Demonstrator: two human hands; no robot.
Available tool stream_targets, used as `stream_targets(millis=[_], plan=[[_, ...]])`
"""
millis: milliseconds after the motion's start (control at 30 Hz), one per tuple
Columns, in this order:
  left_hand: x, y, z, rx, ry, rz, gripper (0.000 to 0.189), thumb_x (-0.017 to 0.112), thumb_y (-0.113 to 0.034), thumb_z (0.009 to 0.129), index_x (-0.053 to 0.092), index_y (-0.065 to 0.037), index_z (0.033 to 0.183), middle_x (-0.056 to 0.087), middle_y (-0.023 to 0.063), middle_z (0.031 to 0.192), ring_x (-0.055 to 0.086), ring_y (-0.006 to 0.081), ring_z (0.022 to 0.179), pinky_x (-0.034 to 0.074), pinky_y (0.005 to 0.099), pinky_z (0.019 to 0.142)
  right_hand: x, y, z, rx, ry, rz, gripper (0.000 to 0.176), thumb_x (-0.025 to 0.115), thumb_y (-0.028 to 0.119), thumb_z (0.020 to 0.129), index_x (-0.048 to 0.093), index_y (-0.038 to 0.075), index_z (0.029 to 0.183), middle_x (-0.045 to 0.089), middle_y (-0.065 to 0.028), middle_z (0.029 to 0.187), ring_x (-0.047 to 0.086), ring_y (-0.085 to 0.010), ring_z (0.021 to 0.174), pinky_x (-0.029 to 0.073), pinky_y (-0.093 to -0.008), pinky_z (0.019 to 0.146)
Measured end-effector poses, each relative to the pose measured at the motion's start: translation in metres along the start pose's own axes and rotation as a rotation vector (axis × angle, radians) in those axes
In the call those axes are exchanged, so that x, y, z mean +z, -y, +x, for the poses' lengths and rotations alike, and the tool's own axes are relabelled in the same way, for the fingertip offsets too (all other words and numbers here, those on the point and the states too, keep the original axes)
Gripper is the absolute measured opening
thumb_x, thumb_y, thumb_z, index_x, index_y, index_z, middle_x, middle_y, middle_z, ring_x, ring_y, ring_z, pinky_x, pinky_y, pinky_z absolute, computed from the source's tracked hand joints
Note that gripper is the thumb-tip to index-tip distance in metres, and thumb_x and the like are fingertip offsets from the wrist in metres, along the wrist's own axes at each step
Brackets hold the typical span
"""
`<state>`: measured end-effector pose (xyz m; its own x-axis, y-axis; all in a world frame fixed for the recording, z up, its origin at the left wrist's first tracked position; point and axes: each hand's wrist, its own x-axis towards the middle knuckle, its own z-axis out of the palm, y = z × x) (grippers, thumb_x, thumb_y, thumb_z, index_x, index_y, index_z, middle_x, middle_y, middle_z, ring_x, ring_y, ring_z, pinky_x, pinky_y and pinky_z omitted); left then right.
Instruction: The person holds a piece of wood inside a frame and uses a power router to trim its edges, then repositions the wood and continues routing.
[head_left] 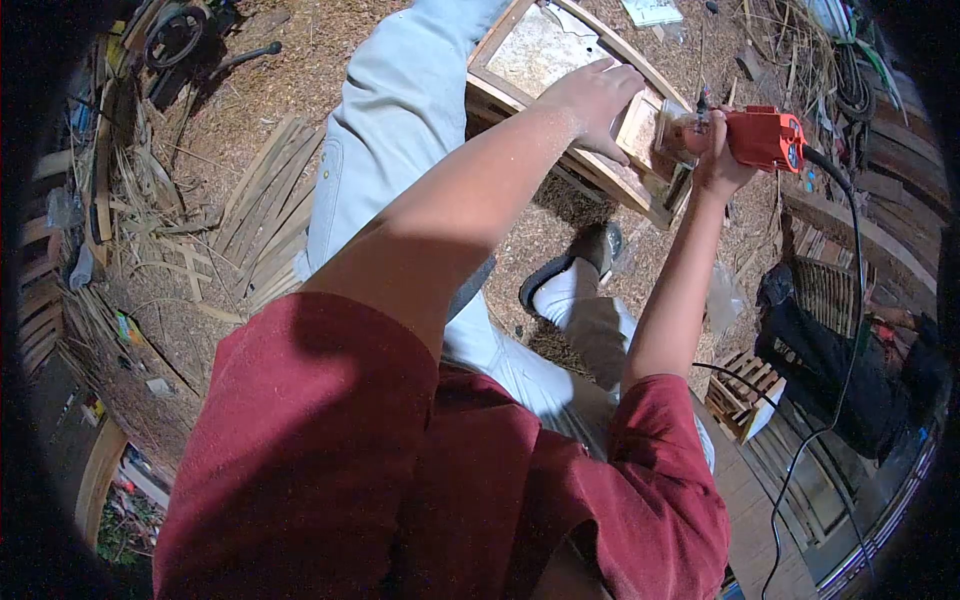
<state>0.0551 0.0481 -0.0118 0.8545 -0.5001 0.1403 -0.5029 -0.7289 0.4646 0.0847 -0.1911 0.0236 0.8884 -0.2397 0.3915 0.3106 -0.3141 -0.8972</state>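
Note:
My left hand (pixel 595 105) lies with its fingers and thumb spread on a curved wooden frame (pixel 655 82), beside a small pale wood block (pixel 640 122). The frame holds a light, dust-covered panel (pixel 540 52). At the frame's right end, my right hand (pixel 715 155) is wrapped around an orange power tool (pixel 762 138). The tool lies on its side, its clear base against the wood, and a black cord runs from its back. Its cutting end is too small to make out.
Sawdust covers the ground (pixel 270 60). Wood strips (pixel 265 205) lie at left. The black cord (pixel 858 260) loops down the right side. A slatted wooden piece (pixel 745 395) and dark cloth (pixel 830 350) are at right. My shoe (pixel 545 285) is below the frame.

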Motion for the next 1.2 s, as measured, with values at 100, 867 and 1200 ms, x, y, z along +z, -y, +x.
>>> stream_targets(millis=[100, 867, 1200], plan=[[0.000, -0.001, 0.000, -0.010, 0.025, 0.012, 0.129, 0.085, -0.074, 0.065, 0.037, 0.000, 0.159, 0.043, 0.0148, 0.164, 0.035, 0.0255, 0.156, 0.021, 0.0410, 0.133, -0.002, 0.002, 0.000, 0.005, 0.003, -0.060, 0.039, 0.087, 0.012, 0.083, 0.066, -0.002, 0.114, 0.075, -0.0110, 0.105, 0.072, -0.0223, 0.093, 0.057, -0.0381, 0.090], [-0.001, 0.000, -0.002, 0.024, -0.037, 0.008, 0.122, 0.084, -0.071, 0.067, 0.040, 0.002, 0.154, 0.047, 0.0186, 0.158, 0.040, 0.0288, 0.153, 0.024, 0.0425, 0.132, -0.024, -0.011, -0.005, -0.080, 0.066, -0.323, 0.037, 0.086, 0.009, 0.084, 0.066, -0.001, 0.113, 0.076, -0.0107, 0.105, 0.072, -0.0213, 0.095, 0.056, -0.0373, 0.093], [0.004, 0.001, 0.000, 0.023, -0.059, 0.024, 0.120, 0.085, -0.070, 0.068, 0.040, 0.002, 0.153, 0.048, 0.0182, 0.157, 0.040, 0.0291, 0.153, 0.024, 0.0431, 0.132, -0.020, 0.003, -0.014, -0.020, 0.043, -0.220, 0.043, 0.084, 0.008, 0.085, 0.062, -0.001, 0.120, 0.075, -0.0118, 0.108, 0.072, -0.0225, 0.099, 0.056, -0.0391, 0.096]])
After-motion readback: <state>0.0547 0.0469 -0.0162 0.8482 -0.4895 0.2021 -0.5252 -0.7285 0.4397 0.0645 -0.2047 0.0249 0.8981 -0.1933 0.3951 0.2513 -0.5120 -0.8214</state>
